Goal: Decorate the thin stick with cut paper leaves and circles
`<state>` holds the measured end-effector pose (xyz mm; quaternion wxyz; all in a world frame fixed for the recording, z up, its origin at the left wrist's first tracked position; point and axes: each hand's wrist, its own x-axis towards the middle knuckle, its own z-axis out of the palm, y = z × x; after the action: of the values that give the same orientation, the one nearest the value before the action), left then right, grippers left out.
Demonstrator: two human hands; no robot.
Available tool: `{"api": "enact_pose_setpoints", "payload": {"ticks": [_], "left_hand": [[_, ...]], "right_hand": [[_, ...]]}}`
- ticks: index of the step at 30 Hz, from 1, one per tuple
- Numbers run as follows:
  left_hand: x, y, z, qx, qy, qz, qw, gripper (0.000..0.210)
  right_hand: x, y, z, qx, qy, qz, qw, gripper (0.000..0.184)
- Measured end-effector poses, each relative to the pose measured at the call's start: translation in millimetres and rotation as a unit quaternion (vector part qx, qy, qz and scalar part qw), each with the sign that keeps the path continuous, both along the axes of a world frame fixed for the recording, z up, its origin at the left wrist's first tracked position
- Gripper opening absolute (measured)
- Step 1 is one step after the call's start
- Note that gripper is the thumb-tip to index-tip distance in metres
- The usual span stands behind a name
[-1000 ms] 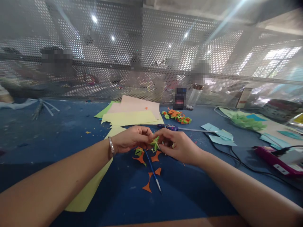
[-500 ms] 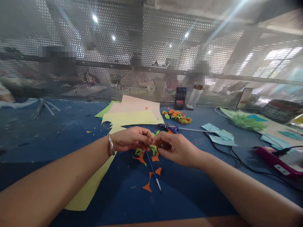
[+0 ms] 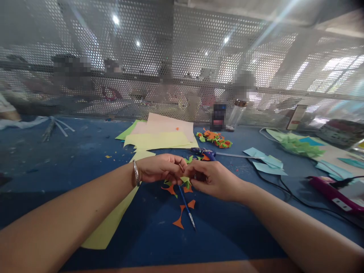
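Both my hands meet over the middle of the blue table, fingertips pinched together. Between them is a small green paper piece [image 3: 185, 181] with pointed, folded edges. My left hand [image 3: 162, 168] is closed on its left side and wears a silver bracelet at the wrist. My right hand [image 3: 212, 179] is closed on its other side; its fingers partly hide the piece. Below the hands lies a blue paintbrush [image 3: 186, 204], bristles toward me. Orange paper scraps [image 3: 178, 223] lie around it. Just behind my hands rests a blue glue gun [image 3: 209, 153] with a clear glue stick in its back.
Pink and yellow paper sheets [image 3: 159, 140] lie ahead, with green-and-orange paper flowers [image 3: 223, 143] beside them. A long yellow strip [image 3: 113, 223] runs under my left arm. To the right are light-blue paper squares [image 3: 269, 167], black cords and a magenta power strip [image 3: 338, 195]. A perforated metal screen stands behind.
The green paper piece has turned slightly between my fingers and shows more of its face. My hands stay in nearly the same place; the whole view has shifted slightly.
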<state>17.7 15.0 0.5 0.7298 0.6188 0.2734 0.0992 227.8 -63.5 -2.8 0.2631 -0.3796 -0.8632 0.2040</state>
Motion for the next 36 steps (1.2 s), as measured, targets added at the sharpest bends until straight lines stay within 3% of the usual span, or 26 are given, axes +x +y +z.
{"api": "enact_pose_setpoints", "payload": {"ticks": [11,19,26,36], "left_hand": [[-0.1,-3.3,-2.3,-0.02,-0.014,-0.012,1.0,0.028],[1.2,1.3,-6.2,-0.018,-0.037,-0.055,0.998,0.032],[-0.2,1.4,-3.5,0.026,-0.05,-0.041,0.998,0.03],[-0.9,-0.3,5.4,0.146,-0.065,-0.043,0.986,0.022]], "right_hand": [[-0.8,-1.2,-1.6,0.004,0.011,0.021,1.0,0.018],[-0.8,-4.3,0.8,0.017,0.02,0.034,0.999,0.022],[0.2,-2.9,-1.1,0.053,0.029,0.018,0.998,0.02],[2.3,-0.7,0.8,0.091,0.017,0.005,0.996,0.017]]}}
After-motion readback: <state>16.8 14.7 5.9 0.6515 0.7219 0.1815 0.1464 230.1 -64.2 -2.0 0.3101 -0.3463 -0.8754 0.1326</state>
